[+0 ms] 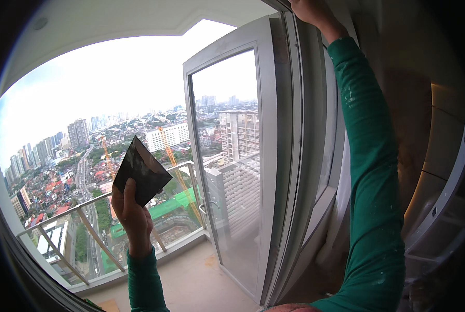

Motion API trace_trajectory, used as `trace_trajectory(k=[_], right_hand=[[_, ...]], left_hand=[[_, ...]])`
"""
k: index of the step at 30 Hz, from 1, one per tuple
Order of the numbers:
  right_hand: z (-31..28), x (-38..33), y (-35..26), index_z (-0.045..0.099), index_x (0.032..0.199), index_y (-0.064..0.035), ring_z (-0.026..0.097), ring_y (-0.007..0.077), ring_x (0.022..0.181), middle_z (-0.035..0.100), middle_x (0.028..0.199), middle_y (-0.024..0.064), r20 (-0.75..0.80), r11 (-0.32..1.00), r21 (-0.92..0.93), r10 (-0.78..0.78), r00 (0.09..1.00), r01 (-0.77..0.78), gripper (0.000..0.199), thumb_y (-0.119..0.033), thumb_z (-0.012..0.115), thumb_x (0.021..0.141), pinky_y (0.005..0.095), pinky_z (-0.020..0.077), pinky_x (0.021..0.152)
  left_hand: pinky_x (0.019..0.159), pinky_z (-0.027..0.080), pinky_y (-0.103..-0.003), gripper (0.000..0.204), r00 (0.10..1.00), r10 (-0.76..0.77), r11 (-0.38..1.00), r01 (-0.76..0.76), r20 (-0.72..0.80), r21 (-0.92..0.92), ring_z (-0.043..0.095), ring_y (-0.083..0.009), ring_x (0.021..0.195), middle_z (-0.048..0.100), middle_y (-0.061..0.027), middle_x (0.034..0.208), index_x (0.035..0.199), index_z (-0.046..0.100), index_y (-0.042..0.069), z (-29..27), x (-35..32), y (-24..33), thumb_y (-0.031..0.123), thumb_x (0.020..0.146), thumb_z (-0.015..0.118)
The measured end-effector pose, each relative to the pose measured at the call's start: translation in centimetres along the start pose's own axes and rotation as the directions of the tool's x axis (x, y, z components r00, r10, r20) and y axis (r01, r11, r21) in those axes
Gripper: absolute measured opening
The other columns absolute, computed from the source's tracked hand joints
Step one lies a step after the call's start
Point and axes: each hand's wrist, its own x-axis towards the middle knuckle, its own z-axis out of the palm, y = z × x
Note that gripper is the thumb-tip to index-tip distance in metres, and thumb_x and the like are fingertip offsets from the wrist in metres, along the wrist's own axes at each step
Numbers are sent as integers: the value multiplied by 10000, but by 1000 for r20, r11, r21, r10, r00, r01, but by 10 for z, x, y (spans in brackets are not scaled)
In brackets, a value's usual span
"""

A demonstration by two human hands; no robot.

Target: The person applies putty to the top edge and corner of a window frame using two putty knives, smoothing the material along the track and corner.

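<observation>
My left hand [132, 213] is raised in front of the balcony and closed on a flat, dark square piece [144, 174], its thumb pressed on the near face. Pale smears mark that face, and one corner points upward; the frame does not show what kind of piece it is. Reaching high to the top of the door frame [296, 130], my right hand [315, 15] is partly cut off by the upper edge of the view, so its fingertips are hidden. Between the hands, a glazed door [269, 156] with a grey frame stands swung outward.
A metal railing [69, 212] borders the balcony floor [191, 278] far above a city with towers and cranes. The door handle [202, 206] is on the door's left side. A pale curtain [341, 208] hangs inside, beneath my right arm.
</observation>
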Motion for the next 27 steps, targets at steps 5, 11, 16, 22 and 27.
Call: trace_trajectory(k=[5, 11, 16, 22, 27], right_hand=[[-39, -92, -15, 692, 1229, -20, 745, 230, 784, 754, 836, 143, -75, 913, 403, -44, 996, 70, 299, -223, 602, 1028, 362, 562, 740], [-50, -228, -136, 559, 1425, -84, 742, 295, 1007, 671, 1278, 202, -189, 625, 734, -188, 964, 266, 382, -87, 536, 1044, 375, 602, 881], [-30, -252, -87, 503, 1495, -226, 635, 342, 1242, 537, 1492, 95, 100, 811, 476, -434, 896, 339, 861, 220, 673, 779, 374, 600, 972], [-78, -238, -81, 611, 1380, -226, 518, 278, 1379, 608, 1419, 15, 10, 794, 361, -528, 849, 490, 731, 77, 806, 745, 437, 467, 1143], [-85, -227, -101, 714, 1236, -199, 544, 236, 1342, 667, 1339, -9, -44, 705, 262, -674, 737, 660, 541, -87, 857, 727, 429, 408, 1173]], left_hand=[[882, 627, -463, 374, 967, -224, 899, 252, 120, -358, 712, -327, 1057, 679, -186, 1202, 1349, 531, -41, 91, 19, -12, 156, 1033, 504], [981, 581, -463, 332, 921, -264, 759, 382, 286, -528, 659, -355, 1136, 629, -233, 1226, 1267, 500, -112, 205, 32, -8, 111, 1024, 463], [882, 626, -442, 294, 915, -237, 820, 368, 327, -438, 708, -354, 1019, 668, -233, 1148, 1203, 545, -103, 184, 27, -7, 113, 1011, 488], [764, 659, -400, 315, 919, -14, 996, 49, 393, -81, 747, -300, 935, 702, -214, 1088, 1267, 547, -104, 155, 40, 4, 78, 1016, 488], [752, 663, -360, 322, 858, -33, 990, -41, 513, 131, 753, -253, 900, 716, -183, 1083, 1294, 549, -110, 153, 43, -2, 64, 1026, 514]])
